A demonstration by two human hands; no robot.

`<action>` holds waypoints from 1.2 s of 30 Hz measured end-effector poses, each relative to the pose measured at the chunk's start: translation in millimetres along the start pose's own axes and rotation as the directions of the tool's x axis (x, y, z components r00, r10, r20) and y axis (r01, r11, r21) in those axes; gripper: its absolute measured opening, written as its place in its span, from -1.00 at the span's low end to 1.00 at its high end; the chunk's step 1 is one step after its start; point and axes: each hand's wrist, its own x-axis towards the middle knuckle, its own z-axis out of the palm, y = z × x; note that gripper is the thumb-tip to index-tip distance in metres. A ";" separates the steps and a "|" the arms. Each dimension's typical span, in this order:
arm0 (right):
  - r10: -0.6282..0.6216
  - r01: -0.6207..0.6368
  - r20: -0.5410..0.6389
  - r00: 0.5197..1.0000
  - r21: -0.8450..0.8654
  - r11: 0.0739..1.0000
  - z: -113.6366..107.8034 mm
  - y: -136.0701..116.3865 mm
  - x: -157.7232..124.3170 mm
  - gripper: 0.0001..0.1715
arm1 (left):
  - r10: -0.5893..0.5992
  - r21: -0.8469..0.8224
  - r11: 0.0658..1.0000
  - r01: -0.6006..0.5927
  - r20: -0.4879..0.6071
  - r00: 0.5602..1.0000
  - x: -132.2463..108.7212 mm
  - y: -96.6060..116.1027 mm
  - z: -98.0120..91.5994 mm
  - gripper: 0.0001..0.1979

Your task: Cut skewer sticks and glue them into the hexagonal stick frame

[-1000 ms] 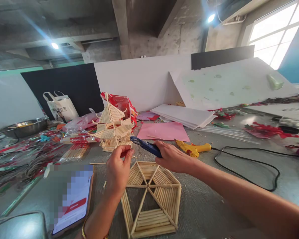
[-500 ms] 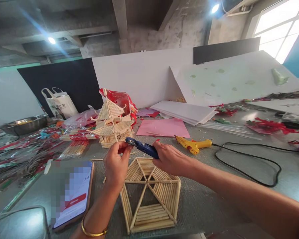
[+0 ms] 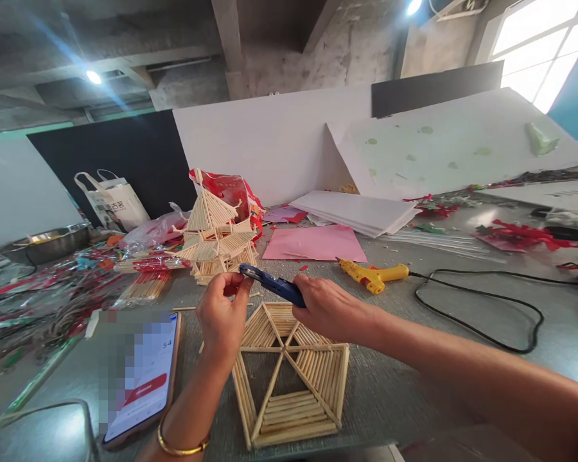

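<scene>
My right hand (image 3: 325,301) is wrapped round a dark-blue pliers-like cutter (image 3: 272,283) whose head points left. Close against that head, my left hand (image 3: 223,311) is closed in a pinch; what its fingers hold is too small or hidden to make out. Below both hands lies a hexagonal frame of wooden sticks (image 3: 282,350), with several of its triangular sections filled by rows of sticks and others open. Behind my left hand stands a tiered pagoda model (image 3: 216,240) of the same pale sticks. A loose stick (image 3: 185,308) lies left of my left hand.
A yellow glue gun (image 3: 376,276) with a black cord (image 3: 481,273) lies at the right. A phone (image 3: 147,378) is left of my forearm. Pink paper (image 3: 314,243) and white boards (image 3: 356,212) lie behind. Wrapped sticks (image 3: 147,282) and a metal bowl (image 3: 45,244) are at the left.
Almost nothing differs. The view has shifted slightly, and both hands keep the same hold, with the cutter's head still by the left fingertips.
</scene>
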 end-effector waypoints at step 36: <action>-0.014 0.014 -0.005 1.000 -0.003 1.000 -3.9 -1.9 -2.3 -0.83 | 0.091 0.039 0.995 -0.088 -0.084 0.992 0.7 -1.3 0.3 -0.82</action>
